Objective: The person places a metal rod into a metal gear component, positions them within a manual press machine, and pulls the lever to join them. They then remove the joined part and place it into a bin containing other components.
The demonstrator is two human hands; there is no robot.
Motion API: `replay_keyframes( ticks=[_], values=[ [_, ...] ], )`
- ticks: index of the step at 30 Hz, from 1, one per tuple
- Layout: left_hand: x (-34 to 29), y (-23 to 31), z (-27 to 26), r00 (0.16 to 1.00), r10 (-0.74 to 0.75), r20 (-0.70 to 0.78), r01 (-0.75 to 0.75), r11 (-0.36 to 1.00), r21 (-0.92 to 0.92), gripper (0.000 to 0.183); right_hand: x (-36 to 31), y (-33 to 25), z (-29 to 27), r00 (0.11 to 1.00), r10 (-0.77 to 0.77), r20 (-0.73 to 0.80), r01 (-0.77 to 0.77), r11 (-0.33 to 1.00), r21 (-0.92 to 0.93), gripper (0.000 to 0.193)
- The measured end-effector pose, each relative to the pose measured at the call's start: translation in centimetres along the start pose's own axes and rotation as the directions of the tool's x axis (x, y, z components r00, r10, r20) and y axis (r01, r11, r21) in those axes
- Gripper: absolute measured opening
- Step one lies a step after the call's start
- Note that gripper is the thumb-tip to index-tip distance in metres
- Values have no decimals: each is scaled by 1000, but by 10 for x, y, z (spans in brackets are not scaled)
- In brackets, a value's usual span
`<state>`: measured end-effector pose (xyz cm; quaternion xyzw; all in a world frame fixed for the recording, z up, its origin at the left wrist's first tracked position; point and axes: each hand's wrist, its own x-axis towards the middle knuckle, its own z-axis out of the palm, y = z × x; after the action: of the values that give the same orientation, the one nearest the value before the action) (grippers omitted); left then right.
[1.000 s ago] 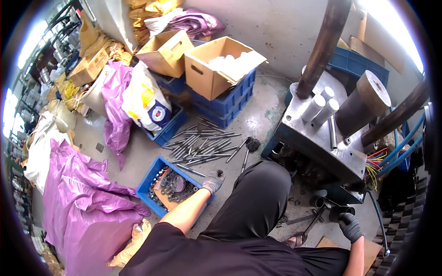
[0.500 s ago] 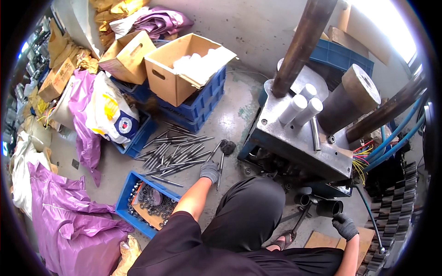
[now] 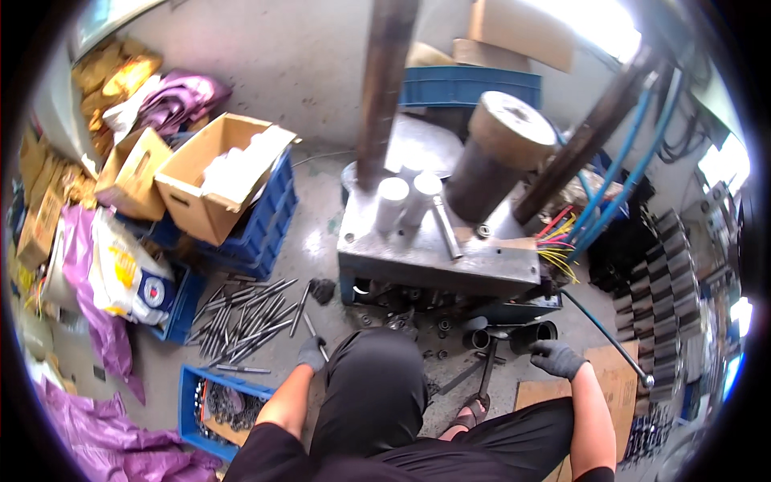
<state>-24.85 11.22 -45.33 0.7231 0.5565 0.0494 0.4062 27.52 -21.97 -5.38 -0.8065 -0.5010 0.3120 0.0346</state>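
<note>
My gloved left hand [image 3: 312, 353] is closed round a slim metal rod [image 3: 316, 334], which sticks out past the fingers at a slant. Just beyond it another rod [image 3: 300, 310] lies alone on the floor, close to a dark lump [image 3: 323, 291]. To the left is a loose pile of similar rods [image 3: 245, 321]. My gloved right hand [image 3: 558, 359] is held with fingers apart, beside a dark hollow cylinder [image 3: 543, 332] on its side; it grips nothing that I can see. A second, smaller hollow cylinder [image 3: 475, 339] lies near a long-handled tool [image 3: 487, 369].
A metal press bed [image 3: 434, 261] carries pale cylinders [image 3: 392, 201], a short steel bar [image 3: 446, 229] and a thick column [image 3: 498, 157]. Left of my knee stands a blue crate [image 3: 189, 406] of small rings. Boxes on blue crates [image 3: 269, 229], purple sheeting [image 3: 104, 438] and stacked metal parts [image 3: 662, 297] surround me.
The view has swung right. My left hand has drawn back toward my knee, and the rod by it now slants the other way. The right hand has reached forward to the hollow cylinder, its fingers spreading.
</note>
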Motion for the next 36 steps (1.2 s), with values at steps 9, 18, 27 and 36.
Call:
replay_keyframes(
  ticks=[9,18,27,36],
  values=[
    [-19,62,-69,905,34,-424,-278,803,-527,21,12,-62,-17,845,-482,-232,453,875,-169,31],
    [-114,355,-239,745,452,-491,-664,431,-611,8,46,-126,-56,729,-497,-471,564,826,2,31],
    [-103,527,-161,881,473,-6,-245,446,-861,20,37,-147,-44,979,-201,-40,143,527,838,55],
    [-54,512,-122,588,786,-191,-808,567,-160,31,44,-154,-21,997,-47,-62,76,411,908,26]
  ],
)
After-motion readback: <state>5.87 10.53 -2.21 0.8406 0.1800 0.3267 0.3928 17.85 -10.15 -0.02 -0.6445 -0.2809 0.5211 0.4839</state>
